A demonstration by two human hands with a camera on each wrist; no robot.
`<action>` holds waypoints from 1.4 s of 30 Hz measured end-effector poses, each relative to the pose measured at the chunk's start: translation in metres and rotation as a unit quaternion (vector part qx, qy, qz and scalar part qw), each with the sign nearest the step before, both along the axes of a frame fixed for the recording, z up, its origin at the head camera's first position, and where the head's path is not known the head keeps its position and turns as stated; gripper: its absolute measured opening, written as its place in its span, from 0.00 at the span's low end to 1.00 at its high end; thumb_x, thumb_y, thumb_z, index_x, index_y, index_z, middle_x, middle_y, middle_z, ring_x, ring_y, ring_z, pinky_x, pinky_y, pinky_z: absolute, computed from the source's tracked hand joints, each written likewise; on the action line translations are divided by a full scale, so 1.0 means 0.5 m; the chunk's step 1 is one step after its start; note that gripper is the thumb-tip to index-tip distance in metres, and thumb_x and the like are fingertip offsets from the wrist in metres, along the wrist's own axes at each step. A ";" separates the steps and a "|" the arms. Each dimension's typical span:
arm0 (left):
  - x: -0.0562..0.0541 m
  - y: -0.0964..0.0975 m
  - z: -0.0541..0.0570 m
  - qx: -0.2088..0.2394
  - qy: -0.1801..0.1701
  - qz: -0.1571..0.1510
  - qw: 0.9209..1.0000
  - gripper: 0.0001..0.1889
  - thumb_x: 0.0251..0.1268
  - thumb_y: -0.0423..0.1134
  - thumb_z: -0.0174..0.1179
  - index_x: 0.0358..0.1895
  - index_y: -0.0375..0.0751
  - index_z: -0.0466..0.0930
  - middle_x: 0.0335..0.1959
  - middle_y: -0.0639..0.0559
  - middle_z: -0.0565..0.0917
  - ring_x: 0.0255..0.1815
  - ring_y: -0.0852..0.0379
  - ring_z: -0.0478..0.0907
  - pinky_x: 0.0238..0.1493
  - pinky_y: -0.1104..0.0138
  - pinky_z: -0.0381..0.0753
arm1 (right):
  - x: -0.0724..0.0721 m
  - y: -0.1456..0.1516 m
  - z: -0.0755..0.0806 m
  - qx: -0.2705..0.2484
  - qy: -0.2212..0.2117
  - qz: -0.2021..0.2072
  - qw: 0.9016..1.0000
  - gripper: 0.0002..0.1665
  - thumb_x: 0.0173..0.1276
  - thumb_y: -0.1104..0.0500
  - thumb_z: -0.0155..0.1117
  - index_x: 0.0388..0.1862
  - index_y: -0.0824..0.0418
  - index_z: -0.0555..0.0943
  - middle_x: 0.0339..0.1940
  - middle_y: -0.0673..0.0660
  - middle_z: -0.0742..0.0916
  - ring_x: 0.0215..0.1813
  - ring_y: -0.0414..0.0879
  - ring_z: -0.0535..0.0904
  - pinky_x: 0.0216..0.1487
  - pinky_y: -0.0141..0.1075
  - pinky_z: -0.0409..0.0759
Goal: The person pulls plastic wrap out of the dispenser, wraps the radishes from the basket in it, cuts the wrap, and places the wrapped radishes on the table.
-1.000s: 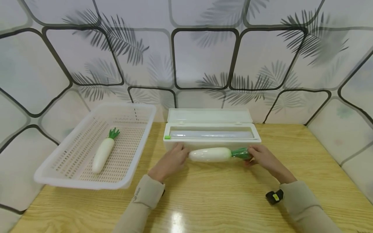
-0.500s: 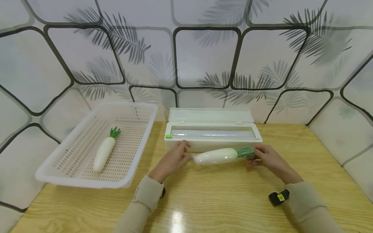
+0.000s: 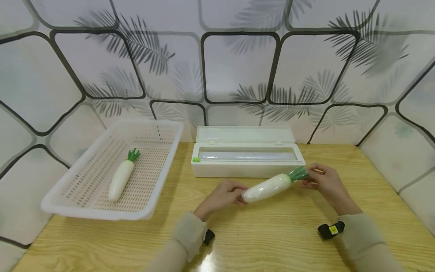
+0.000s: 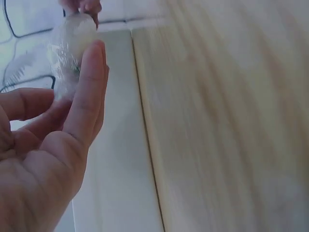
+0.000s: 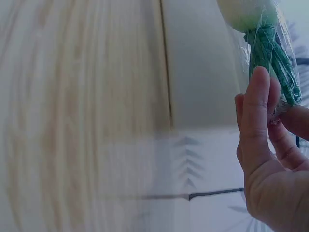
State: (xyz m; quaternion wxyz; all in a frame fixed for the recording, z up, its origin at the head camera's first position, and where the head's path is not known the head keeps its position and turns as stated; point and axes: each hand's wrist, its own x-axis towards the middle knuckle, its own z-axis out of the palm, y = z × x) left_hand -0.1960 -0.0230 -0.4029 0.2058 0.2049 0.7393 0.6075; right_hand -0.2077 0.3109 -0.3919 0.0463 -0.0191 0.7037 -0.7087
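Observation:
A white radish [image 3: 268, 187] with green leaf stubs, wrapped in clear plastic wrap, is held slanting between both hands, its leaf end higher. My left hand [image 3: 222, 198] pinches the wrap at the tail end. At the leafy end, my right hand [image 3: 329, 185] pinches the gathered wrap; in the right wrist view the film [image 5: 285, 63] shows creased around the green leaves [image 5: 270, 53]. Just behind the radish stands a white cling film box [image 3: 248, 170], lid up, with a roll of film [image 3: 248, 156] inside.
On the left a white perforated basket [image 3: 159, 177] holds an unwrapped white radish [image 3: 121, 181]. A green slider [image 3: 196, 159] sits at the box's left front edge. The wooden table [image 3: 265, 241] meets a patterned backdrop [image 3: 238, 68] at the back and sides.
The wrapped radish has moved right and toward the person, away from the box front, and its leaf end has tilted up. Both hands have shifted right with it.

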 end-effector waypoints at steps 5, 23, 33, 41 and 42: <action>0.015 0.051 0.007 0.018 -0.004 -0.002 1.000 0.14 0.77 0.26 0.51 0.57 0.17 0.76 0.47 0.33 0.84 0.43 0.41 0.86 0.46 0.59 0.86 | 0.004 0.034 0.008 0.001 0.012 0.007 1.000 0.15 0.83 0.63 0.46 0.42 0.60 0.82 0.36 0.51 0.85 0.37 0.43 0.84 0.43 0.35 0.86; 0.064 0.267 0.010 0.082 -0.117 0.052 0.988 0.16 0.76 0.32 0.57 0.60 0.27 0.77 0.41 0.46 0.85 0.46 0.44 0.86 0.49 0.60 0.85 | -0.040 0.146 0.037 0.211 -0.001 -0.031 0.977 0.25 0.82 0.54 0.51 0.61 0.76 0.68 0.41 0.45 0.80 0.39 0.36 0.81 0.43 0.36 0.86; 0.101 0.387 0.000 0.251 -0.266 0.110 0.924 0.14 0.69 0.23 0.53 0.56 0.27 0.77 0.41 0.44 0.82 0.49 0.45 0.81 0.55 0.51 0.82 | -0.114 0.174 0.050 0.336 -0.004 0.031 0.941 0.31 0.84 0.53 0.48 0.64 0.83 0.65 0.48 0.64 0.83 0.40 0.38 0.80 0.42 0.41 0.86; 0.107 0.422 -0.018 0.271 -0.300 0.173 0.898 0.17 0.62 0.18 0.52 0.55 0.23 0.76 0.43 0.38 0.81 0.50 0.41 0.81 0.55 0.49 0.81 | -0.147 0.187 0.051 0.331 -0.027 0.064 0.941 0.28 0.84 0.56 0.46 0.63 0.84 0.65 0.44 0.61 0.84 0.41 0.44 0.81 0.43 0.44 0.87; 0.105 0.422 -0.020 0.270 -0.303 0.179 0.896 0.18 0.62 0.17 0.52 0.55 0.23 0.76 0.43 0.37 0.80 0.49 0.41 0.81 0.55 0.49 0.81 | -0.150 0.189 0.051 0.322 -0.034 0.070 0.944 0.28 0.85 0.57 0.44 0.63 0.84 0.64 0.43 0.60 0.83 0.41 0.44 0.80 0.44 0.44 0.87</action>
